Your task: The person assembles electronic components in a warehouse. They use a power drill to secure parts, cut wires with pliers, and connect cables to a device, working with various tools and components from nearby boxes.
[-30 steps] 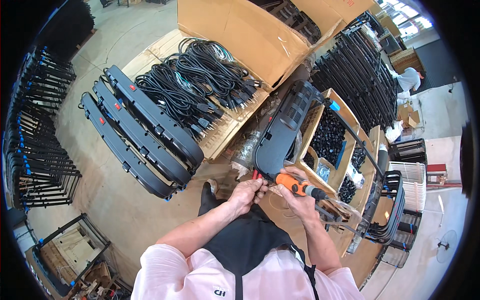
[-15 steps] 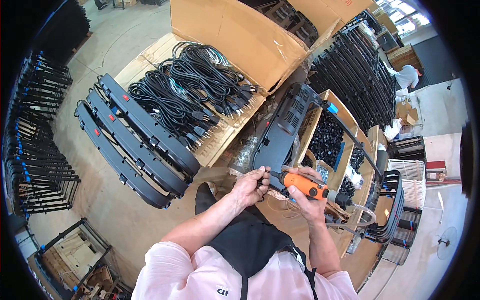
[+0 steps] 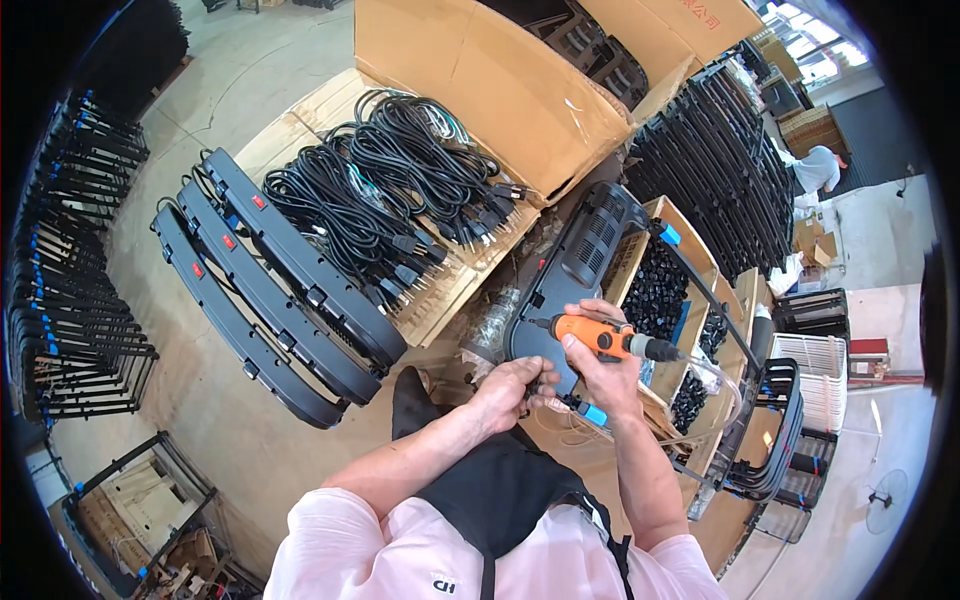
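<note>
My right hand (image 3: 610, 372) is wrapped round an orange power screwdriver (image 3: 592, 335) with a black nose and a hose at its rear. The driver's tip points left, over the dark plastic housing (image 3: 548, 296) with a slotted vent cover. My left hand (image 3: 512, 392) is curled near the housing's lower end, fingers pinched together. Small dark bits show at its fingertips, too small to name. Close to those fingers lies a dark bar with a blue end (image 3: 592, 412), partly hidden by my hands.
Three long dark housings with red switches (image 3: 228, 242) stand at left. Bundled black power cords (image 3: 345, 215) lie on cardboard by an open carton (image 3: 480, 85). A wooden bin (image 3: 655, 285) of small black parts stands right, and stacked black frames (image 3: 705, 175) rise behind it.
The screwdriver's tip has moved up and left, away from my left fingers and over the housing. My left hand has dropped lower. The view has shifted slightly.
</note>
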Tool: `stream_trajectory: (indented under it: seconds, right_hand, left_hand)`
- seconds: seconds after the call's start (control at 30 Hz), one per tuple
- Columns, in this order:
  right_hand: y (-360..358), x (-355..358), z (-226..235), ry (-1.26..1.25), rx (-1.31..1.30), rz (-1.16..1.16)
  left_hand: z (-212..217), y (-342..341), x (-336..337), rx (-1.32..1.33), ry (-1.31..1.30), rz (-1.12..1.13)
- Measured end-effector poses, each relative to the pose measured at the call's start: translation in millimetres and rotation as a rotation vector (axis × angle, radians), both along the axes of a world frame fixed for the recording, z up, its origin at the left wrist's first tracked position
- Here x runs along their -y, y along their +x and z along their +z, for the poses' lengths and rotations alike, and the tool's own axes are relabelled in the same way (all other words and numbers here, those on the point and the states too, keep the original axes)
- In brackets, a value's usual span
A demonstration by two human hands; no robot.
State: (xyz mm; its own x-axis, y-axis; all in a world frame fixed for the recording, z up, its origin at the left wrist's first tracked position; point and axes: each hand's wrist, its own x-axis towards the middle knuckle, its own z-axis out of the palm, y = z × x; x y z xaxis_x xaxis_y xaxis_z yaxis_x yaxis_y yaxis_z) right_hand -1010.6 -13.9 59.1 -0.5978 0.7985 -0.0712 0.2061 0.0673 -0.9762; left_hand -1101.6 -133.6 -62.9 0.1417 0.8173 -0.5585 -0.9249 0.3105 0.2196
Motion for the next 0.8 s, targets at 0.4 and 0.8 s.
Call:
stream_trajectory:
  seconds: [0.4,0.8]
  right_hand:
    - [-21,-16,-14,0.167,0.131,0.193]
    - [-46,-25,14,0.125,0.283,0.292]
  left_hand:
    - [-1,-17,11,0.006,-0.019,-0.013]
    - [-26,-31,21,0.046,-0.004,-0.027]
